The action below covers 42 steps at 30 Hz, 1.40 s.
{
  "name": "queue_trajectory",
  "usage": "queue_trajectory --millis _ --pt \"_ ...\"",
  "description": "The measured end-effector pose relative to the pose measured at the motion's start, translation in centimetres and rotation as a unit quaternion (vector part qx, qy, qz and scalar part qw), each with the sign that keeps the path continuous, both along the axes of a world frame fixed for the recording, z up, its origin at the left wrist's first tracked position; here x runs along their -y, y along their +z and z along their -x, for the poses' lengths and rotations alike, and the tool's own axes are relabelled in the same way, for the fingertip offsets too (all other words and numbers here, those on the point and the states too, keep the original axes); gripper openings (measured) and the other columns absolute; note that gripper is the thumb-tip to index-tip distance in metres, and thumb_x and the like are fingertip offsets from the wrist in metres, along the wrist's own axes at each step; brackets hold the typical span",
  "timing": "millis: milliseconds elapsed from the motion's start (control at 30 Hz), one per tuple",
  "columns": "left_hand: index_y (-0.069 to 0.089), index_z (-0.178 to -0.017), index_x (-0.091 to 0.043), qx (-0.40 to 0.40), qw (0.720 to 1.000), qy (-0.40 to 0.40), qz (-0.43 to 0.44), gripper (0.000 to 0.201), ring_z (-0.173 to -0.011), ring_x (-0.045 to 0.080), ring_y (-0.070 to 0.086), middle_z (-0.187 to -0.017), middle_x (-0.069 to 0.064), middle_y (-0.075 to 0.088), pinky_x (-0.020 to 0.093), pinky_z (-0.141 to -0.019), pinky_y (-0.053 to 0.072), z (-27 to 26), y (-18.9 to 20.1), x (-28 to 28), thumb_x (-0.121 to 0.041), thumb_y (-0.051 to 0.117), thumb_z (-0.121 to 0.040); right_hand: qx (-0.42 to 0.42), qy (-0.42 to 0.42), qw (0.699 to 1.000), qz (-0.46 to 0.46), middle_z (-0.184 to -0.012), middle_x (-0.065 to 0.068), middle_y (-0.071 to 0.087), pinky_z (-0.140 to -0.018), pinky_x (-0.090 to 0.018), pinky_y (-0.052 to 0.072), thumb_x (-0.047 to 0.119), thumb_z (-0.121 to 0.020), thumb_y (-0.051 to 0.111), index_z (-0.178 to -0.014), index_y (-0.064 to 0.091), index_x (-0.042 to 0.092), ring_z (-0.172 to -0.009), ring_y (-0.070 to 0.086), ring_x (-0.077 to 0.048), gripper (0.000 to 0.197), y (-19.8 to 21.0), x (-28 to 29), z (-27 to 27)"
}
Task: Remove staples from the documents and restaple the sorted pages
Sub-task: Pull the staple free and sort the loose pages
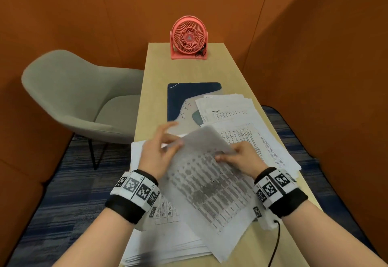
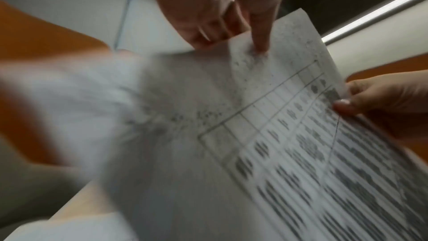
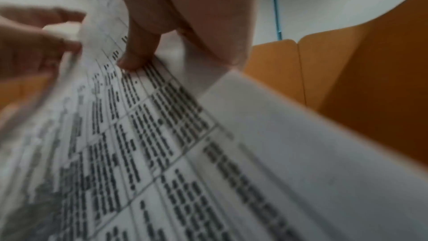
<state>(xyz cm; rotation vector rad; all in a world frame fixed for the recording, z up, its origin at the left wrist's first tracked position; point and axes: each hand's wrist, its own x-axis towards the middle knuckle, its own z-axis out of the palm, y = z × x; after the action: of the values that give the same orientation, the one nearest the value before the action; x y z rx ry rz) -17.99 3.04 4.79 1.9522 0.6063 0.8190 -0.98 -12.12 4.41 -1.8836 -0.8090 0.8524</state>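
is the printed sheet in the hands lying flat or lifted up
Lifted: the printed sheet curves up off the paper stack, pinched by the left hand and right hand.

Head view: set high above the near end of the table, facing forward and down its length toward the pink fan at the far end; wide coverage, moderate distance.

Left wrist view: set low, very close beneath the lifted printed sheet, facing upward along the left hand; heavily blurred.

Right wrist view: likewise very close, facing along the right hand.

All three views share the sheet; each wrist view also catches the opposite hand.
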Motion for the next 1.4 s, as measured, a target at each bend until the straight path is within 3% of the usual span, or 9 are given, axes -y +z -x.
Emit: queue_trajectory --millis 100,167,367,533,833,967,1167,1267,1400 --pt "0.036 -0.132 -0.033 0.073 0.969 0.212 0.104 0.079 -0.124 0.006 0.042 -0.133 -0.005 0.048 0.029 -0.104 0.036 1.2 0.3 -2.0 -0.026 0.081 -0.067 -0.053 -0.070 0.989 -0.119 -0.076 -0.004 0.072 -0.064 -0.027 0.058 0.010 -0.076 0.070 -0.077 0.066 0.010 -0.074 0.069 -0.021 0.004 2.4 0.0 -0.4" --pt "0.032 -0.138 -0.020 0.144 0.943 0.168 0.248 0.092 -0.128 0.014 0.042 -0.140 0.002 0.044 0.041 -0.108 0.035 1.8 1.0 -3.1 -0.034 0.083 -0.062 -0.102 -0.078 0.970 -0.206 -0.078 -0.005 0.073 -0.064 -0.026 0.057 0.009 -0.073 0.067 -0.082 0.065 0.008 -0.076 0.070 -0.019 0.009 4.3 -0.2 -0.3" --pt "0.062 -0.093 -0.024 0.190 0.967 0.005 0.167 0.038 -0.087 0.002 0.067 -0.086 -0.016 0.072 0.021 -0.076 0.054 2.6 5.7 -3.1 -0.040 0.078 -0.062 -0.124 -0.057 0.935 -0.329 -0.084 0.000 0.074 -0.069 -0.031 0.058 0.008 -0.068 0.064 -0.086 0.066 0.015 -0.080 0.070 -0.015 0.019 6.3 -1.6 1.8" --pt "0.064 -0.086 -0.020 0.148 0.968 0.063 0.194 0.007 -0.074 0.002 0.067 -0.074 -0.014 0.072 0.024 -0.070 0.053 2.8 3.6 -3.0 -0.016 0.065 -0.081 -0.091 -0.063 0.961 -0.252 -0.083 0.002 0.074 -0.072 -0.031 0.056 0.001 -0.074 0.067 -0.090 0.065 0.015 -0.082 0.070 -0.013 0.022 3.4 -2.8 3.5" --pt "0.062 -0.084 -0.023 0.193 0.956 0.102 0.194 0.012 -0.082 0.013 0.066 -0.082 -0.005 0.069 0.028 -0.074 0.055 2.8 3.9 -3.1 -0.012 0.066 -0.081 -0.087 -0.100 0.958 -0.256 -0.085 0.001 0.074 -0.080 -0.036 0.057 0.007 -0.073 0.069 -0.089 0.067 0.015 -0.086 0.070 -0.016 0.017 4.0 -3.4 3.9" --pt "0.063 -0.089 -0.023 0.125 0.962 0.116 0.211 0.018 -0.092 0.016 0.066 -0.091 -0.004 0.068 0.033 -0.083 0.052 2.4 1.1 -2.5 -0.012 0.071 -0.077 -0.085 -0.115 0.977 -0.158 -0.100 -0.005 0.070 -0.094 -0.048 0.049 0.010 -0.076 0.071 -0.097 0.064 0.015 -0.099 0.066 -0.024 0.023 1.7 -3.8 3.7" --pt "0.066 -0.100 -0.017 0.029 0.971 0.047 0.231 0.020 -0.099 0.016 0.064 -0.101 0.000 0.068 0.030 -0.089 0.047 1.8 -0.1 -2.7 -0.010 0.067 -0.082 -0.141 -0.108 0.977 -0.117 -0.099 -0.015 0.070 -0.080 -0.041 0.056 0.007 -0.082 0.066 -0.106 0.060 0.004 -0.090 0.069 -0.029 0.025 2.0 -3.2 1.9" --pt "0.063 -0.111 -0.003 -0.042 0.968 0.057 0.239 0.026 -0.095 0.021 0.063 -0.102 0.008 0.066 0.021 -0.075 0.047 0.9 -1.3 -2.4 -0.012 0.062 -0.087 -0.154 -0.124 0.977 -0.075 -0.100 -0.016 0.070 -0.080 -0.041 0.056 0.007 -0.084 0.065 -0.113 0.059 -0.001 -0.090 0.069 -0.029 0.031 0.1 -2.2 0.1" --pt "0.062 -0.114 0.000 -0.126 0.967 0.081 0.205 0.030 -0.099 0.026 0.062 -0.110 0.015 0.066 0.026 -0.082 0.044 -0.1 -3.5 -1.7 -0.017 0.060 -0.090 0.024 -0.179 0.980 0.079 -0.116 -0.010 0.064 -0.085 -0.036 0.048 0.030 -0.093 0.056 -0.123 0.058 0.007 -0.104 0.060 -0.028 0.037 -4.3 0.1 -3.3"
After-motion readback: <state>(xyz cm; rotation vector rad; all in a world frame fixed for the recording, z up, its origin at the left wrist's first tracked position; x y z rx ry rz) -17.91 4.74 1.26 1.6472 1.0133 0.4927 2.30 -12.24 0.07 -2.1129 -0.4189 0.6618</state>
